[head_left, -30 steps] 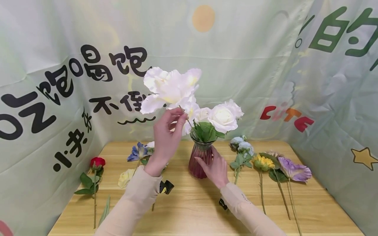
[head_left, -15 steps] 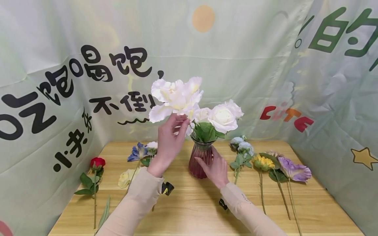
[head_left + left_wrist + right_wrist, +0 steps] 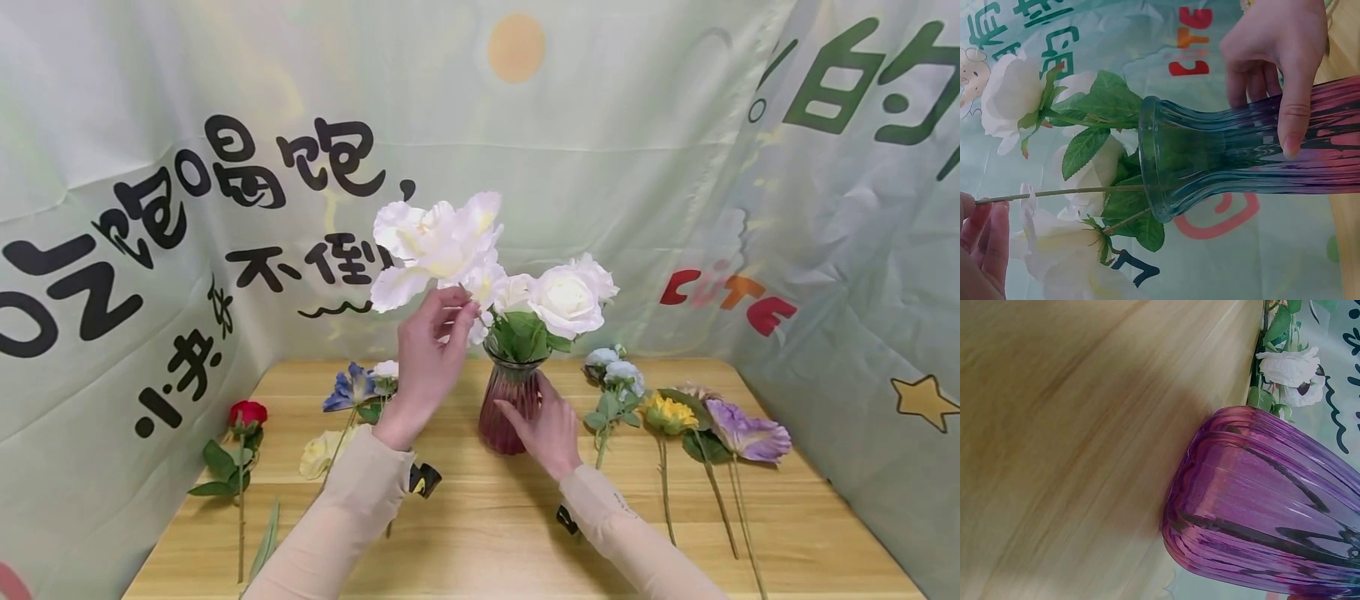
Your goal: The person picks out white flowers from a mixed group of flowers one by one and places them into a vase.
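Observation:
My left hand (image 3: 431, 346) pinches the thin stem (image 3: 1066, 193) of a large white iris-like flower (image 3: 431, 237) between thumb and fingers, just below the bloom. In the left wrist view, that stem runs down into the mouth of a ribbed glass vase (image 3: 498, 408), teal at the neck and pink-purple below. The vase stands upright on the table; my right hand (image 3: 551, 429) holds its side, thumb on the near face. White roses (image 3: 566, 300) with green leaves are in the vase, and another white bloom (image 3: 1082, 256) leans out of it.
On the wooden table (image 3: 480, 533), a red rose (image 3: 247, 412), a blue flower (image 3: 350, 387) and a pale yellow flower (image 3: 321, 454) lie left. Light blue flowers (image 3: 622, 375), a yellow flower (image 3: 667, 414) and a purple flower (image 3: 750, 432) lie right. Printed cloth (image 3: 600, 192) surrounds the table.
The white iris-like flower and my left hand came lower and to the right, then shifted slightly back left. My right hand and the vase have stayed put.

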Demonstrator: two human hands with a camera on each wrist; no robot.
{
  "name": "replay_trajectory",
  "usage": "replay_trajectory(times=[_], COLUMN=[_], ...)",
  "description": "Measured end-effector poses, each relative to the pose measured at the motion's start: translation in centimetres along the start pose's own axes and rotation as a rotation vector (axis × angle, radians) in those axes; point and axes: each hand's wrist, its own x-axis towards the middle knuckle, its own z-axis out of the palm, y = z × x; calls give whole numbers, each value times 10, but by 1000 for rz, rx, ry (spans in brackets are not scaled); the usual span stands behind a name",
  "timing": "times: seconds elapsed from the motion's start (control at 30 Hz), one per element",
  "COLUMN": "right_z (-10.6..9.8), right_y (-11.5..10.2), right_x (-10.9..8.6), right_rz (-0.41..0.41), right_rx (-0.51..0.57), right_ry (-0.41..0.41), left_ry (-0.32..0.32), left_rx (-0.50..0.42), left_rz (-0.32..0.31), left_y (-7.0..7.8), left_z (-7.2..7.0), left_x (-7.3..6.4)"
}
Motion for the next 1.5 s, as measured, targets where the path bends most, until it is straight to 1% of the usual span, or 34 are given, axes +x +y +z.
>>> replay_trajectory(times=[0.1,0.23,0.33,0.47,0.57,0.7,0.83,0.9,1.03,1.1,1.13,1.2,1.23,1.27,1.33,1.4,1.47,1.5], right_z=[0,0,0,-1,-1,-1,-1,-1,-1,-1,-1,-1,-1,-1,-1,0,0,0], right_y=[1,1,0,0,0,-1,-1,-1,-1,-1,-1,-1,0,0,0,0,0,0], right_x=[0,0,0,0,0,0,0,0,0,0,0,0,0,0,0,0,0,0], right_rz=[-2,3,11,17,16,7,-1,-3,-4,-3,-3,-2,-2,0,0,-1,-5,-7], right_rx=[-4,-2,-6,-3,2,1,-1,-2,-2,0,-2,-5,-5,-7,-11,-12,-11,-11], right_ry=[3,-2,-7,-17,-18,-7,-1,0,0,-2,-2,0,1,1,5,7,9,11], left_ry=[-17,-43,-64,-93,-106,-113,-133,-148,-161,-163,-169,-195,-211,-224,-250,-259,-254,-255], left_rx=[-8,16,58,123,143,138,193,215,200,205,201,243,282,318,394,475,504,513], left_rz=[4,8,-14,-61,-71,-79,-115,-118,-102,-106,-119,-147,-162,-160,-143,-99,-53,-43], left_y=[-2,-5,-8,-10,-11,-12,-14,-15,-20,-23,-24,-25,-26,-27,-28,-31,-33,-34], left_z=[1,3,4,5,4,4,5,7,10,12,13,13,13,12,11,11,12,12], left_x=[-1,-3,-5,-8,-10,-11,-13,-14,-14,-14,-14,-17,-18,-20,-24,-27,-28,-28])
